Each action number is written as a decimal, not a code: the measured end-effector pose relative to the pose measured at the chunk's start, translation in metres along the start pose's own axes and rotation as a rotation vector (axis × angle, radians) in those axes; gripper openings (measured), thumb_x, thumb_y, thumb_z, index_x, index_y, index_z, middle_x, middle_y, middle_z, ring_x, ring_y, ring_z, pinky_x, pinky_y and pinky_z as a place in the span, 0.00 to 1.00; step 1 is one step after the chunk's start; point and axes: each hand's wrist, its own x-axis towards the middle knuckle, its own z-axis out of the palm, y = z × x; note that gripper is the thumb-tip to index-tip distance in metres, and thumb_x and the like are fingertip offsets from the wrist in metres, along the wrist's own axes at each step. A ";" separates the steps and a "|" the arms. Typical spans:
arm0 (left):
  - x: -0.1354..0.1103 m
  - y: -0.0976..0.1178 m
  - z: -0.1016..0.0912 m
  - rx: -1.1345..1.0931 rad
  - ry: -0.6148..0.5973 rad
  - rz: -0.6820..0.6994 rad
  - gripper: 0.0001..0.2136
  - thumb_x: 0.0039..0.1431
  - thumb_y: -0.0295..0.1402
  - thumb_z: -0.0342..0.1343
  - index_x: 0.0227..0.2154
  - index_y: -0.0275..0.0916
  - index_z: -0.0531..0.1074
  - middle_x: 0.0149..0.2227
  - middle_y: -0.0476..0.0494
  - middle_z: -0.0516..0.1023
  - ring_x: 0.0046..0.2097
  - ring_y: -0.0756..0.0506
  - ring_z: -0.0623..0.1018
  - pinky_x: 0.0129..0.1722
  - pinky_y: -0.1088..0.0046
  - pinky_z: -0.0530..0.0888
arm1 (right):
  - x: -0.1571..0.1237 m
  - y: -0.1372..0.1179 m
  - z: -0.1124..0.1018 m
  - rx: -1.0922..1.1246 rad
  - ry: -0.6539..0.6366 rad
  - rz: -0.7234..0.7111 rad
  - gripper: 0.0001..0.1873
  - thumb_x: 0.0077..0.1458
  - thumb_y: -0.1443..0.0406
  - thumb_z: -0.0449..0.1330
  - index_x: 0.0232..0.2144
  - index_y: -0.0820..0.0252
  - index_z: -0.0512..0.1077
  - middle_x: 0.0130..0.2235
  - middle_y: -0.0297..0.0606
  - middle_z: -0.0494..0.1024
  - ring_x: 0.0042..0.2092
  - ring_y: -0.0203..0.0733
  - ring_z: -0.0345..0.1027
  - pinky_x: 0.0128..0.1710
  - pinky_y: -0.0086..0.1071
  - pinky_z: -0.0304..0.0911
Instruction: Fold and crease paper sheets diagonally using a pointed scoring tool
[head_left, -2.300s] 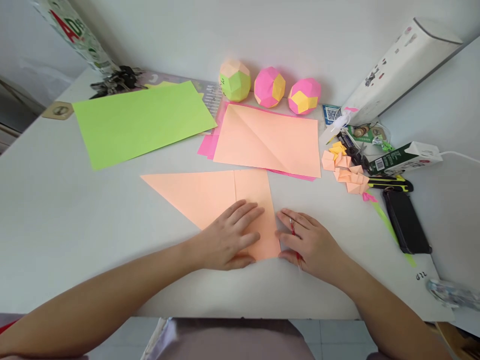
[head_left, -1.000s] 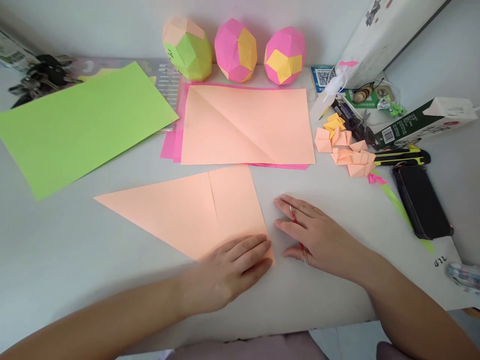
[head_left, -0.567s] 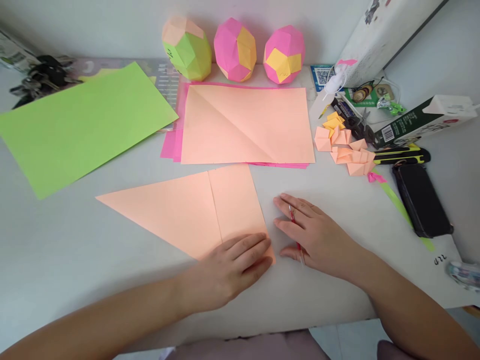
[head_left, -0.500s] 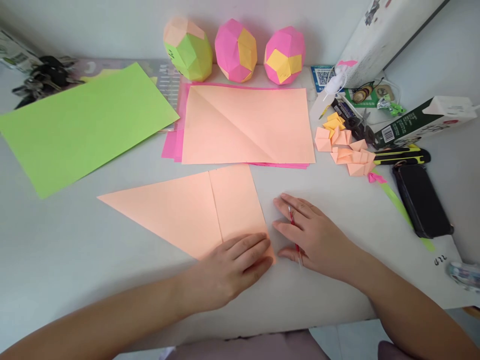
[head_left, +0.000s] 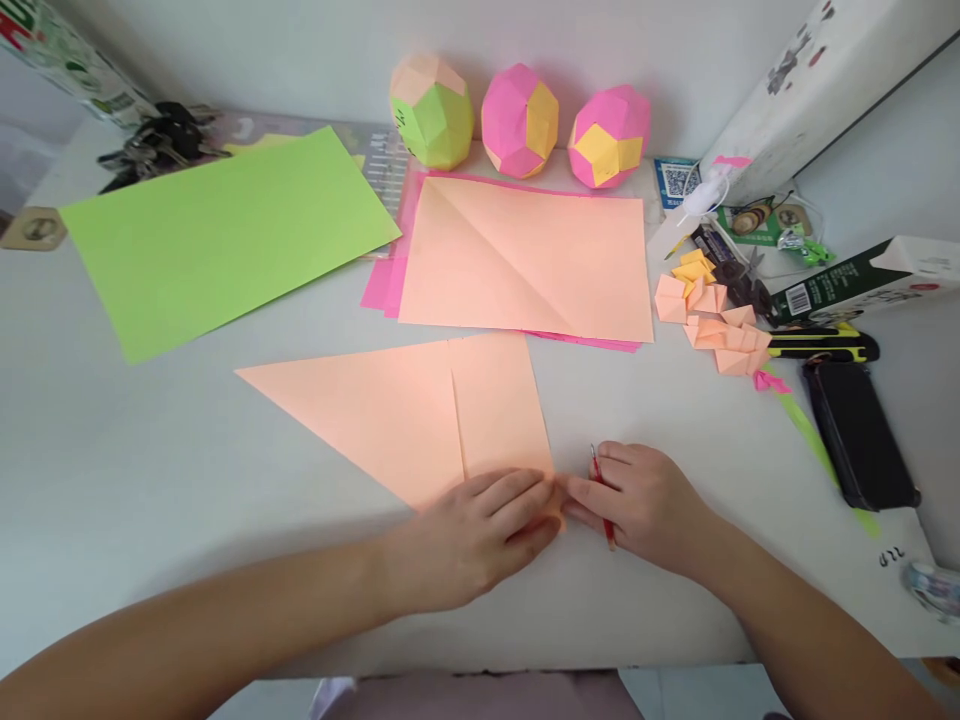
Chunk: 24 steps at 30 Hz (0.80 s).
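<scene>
A peach sheet of paper (head_left: 382, 410), folded to a long point on the left, lies on the table with a line running down its right part. My left hand (head_left: 480, 535) is flat on its lower right corner, fingers stretched out and together. At that corner's right edge my right hand (head_left: 637, 500) is closed, thumb and index fingertips by the paper. A slim red pen-like tool (head_left: 598, 475) with a thin metallic tip is tucked between its fingers. Whether those fingertips also grip the paper is hard to see.
Beyond are a peach sheet (head_left: 540, 265) over pink ones, and a green sheet (head_left: 232, 240). Paper egg shapes (head_left: 520, 120) stand along the wall. At right lie folded paper pieces (head_left: 720, 330), scissors (head_left: 746, 285), a yellow-black cutter (head_left: 825, 343), a black phone-like case (head_left: 861, 435) and a carton (head_left: 847, 280).
My right hand has moved towards the paper's lower right corner and its spread fingers have drawn together. My left hand stays on the sheet. The camera view has shifted a little.
</scene>
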 end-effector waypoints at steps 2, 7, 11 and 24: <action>0.000 -0.001 0.000 0.006 0.010 -0.002 0.13 0.64 0.24 0.45 0.47 0.33 0.70 0.49 0.36 0.73 0.51 0.41 0.72 0.50 0.63 0.72 | 0.001 0.000 -0.001 0.005 0.002 -0.003 0.12 0.61 0.65 0.55 0.27 0.60 0.74 0.18 0.31 0.61 0.25 0.35 0.53 0.22 0.29 0.49; -0.004 -0.002 0.003 -0.040 -0.033 0.006 0.14 0.63 0.24 0.45 0.49 0.32 0.69 0.50 0.35 0.72 0.53 0.40 0.70 0.53 0.61 0.70 | 0.001 0.001 -0.001 0.011 0.006 -0.018 0.12 0.61 0.64 0.56 0.27 0.62 0.74 0.19 0.32 0.62 0.25 0.35 0.53 0.22 0.29 0.47; -0.006 -0.002 0.004 -0.064 -0.042 -0.001 0.15 0.64 0.24 0.44 0.50 0.32 0.68 0.51 0.35 0.71 0.54 0.40 0.69 0.54 0.60 0.69 | 0.000 0.001 0.000 0.022 0.008 -0.018 0.11 0.61 0.63 0.56 0.29 0.62 0.75 0.19 0.32 0.62 0.26 0.35 0.53 0.23 0.29 0.47; -0.007 -0.002 0.005 -0.068 -0.043 -0.014 0.16 0.62 0.23 0.44 0.51 0.32 0.68 0.50 0.35 0.71 0.49 0.40 0.69 0.50 0.61 0.70 | 0.000 0.002 0.001 0.048 0.004 -0.008 0.10 0.61 0.64 0.56 0.33 0.62 0.76 0.19 0.32 0.63 0.26 0.35 0.53 0.23 0.29 0.47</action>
